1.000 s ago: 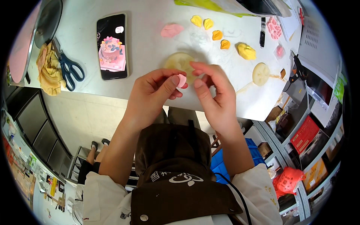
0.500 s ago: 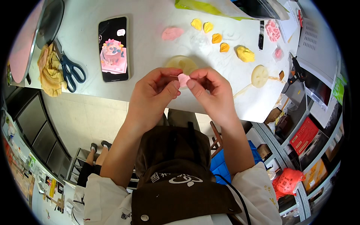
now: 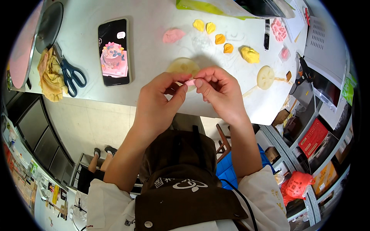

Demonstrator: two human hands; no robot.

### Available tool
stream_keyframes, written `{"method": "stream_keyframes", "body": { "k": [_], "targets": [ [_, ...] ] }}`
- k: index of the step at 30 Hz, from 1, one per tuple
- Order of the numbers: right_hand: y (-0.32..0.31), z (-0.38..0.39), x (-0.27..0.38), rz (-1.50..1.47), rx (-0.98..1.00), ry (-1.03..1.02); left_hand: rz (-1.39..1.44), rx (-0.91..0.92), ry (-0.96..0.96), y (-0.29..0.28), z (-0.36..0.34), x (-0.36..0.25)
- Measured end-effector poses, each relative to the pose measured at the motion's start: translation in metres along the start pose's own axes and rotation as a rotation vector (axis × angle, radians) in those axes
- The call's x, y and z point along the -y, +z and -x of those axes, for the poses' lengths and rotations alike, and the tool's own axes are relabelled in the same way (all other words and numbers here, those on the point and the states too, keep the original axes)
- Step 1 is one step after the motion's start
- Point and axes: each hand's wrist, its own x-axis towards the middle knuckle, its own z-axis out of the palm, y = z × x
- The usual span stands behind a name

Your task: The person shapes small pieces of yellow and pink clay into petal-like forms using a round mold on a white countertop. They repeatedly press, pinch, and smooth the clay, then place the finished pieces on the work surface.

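My left hand (image 3: 162, 100) and my right hand (image 3: 219, 92) meet above the front of the white table (image 3: 146, 46), both pinching a small pink piece (image 3: 190, 82) between their fingertips. Just behind them lies a round pale-yellow mold (image 3: 181, 63), partly covered by my fingers. Farther back are a flat pink lump (image 3: 173, 35), several yellow and orange petal shapes (image 3: 219, 38) and a crumpled yellow lump (image 3: 250, 54). A second round mold (image 3: 265, 77) lies at the right.
A phone showing a pink cake (image 3: 113, 52), blue-handled scissors (image 3: 73, 77) and a yellow cloth (image 3: 52, 75) lie left. A black marker (image 3: 266, 34), pink flower piece (image 3: 278, 30) and glue gun (image 3: 302, 69) lie right. A person's legs (image 3: 102, 159) show below at left.
My right hand has come over to the pink piece in my left hand and closed on it. The piece now looks tilted, narrower from above.
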Motion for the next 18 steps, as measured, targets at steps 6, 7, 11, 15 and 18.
{"method": "stream_keyframes", "body": {
  "k": [6, 7, 11, 15, 18],
  "targets": [
    [-0.014, -0.009, -0.006, 0.562, -0.072, -0.339, -0.205, -0.129, 0.071, -0.004, -0.003, 0.006],
    [-0.015, -0.010, -0.005, 0.691, -0.048, -0.420, -0.261, -0.144, 0.104, -0.005, -0.003, 0.008],
    [-0.014, -0.008, -0.005, 0.662, -0.031, -0.385, -0.378, -0.132, 0.208, -0.001, -0.002, 0.010],
    [-0.005, -0.013, -0.011, 0.702, -0.121, -0.412, -0.479, -0.143, 0.290, 0.005, -0.005, 0.018],
    [-0.009, -0.020, -0.012, 0.765, -0.126, -0.493, -0.554, -0.163, 0.366, 0.006, -0.008, 0.021]
  ]
}}
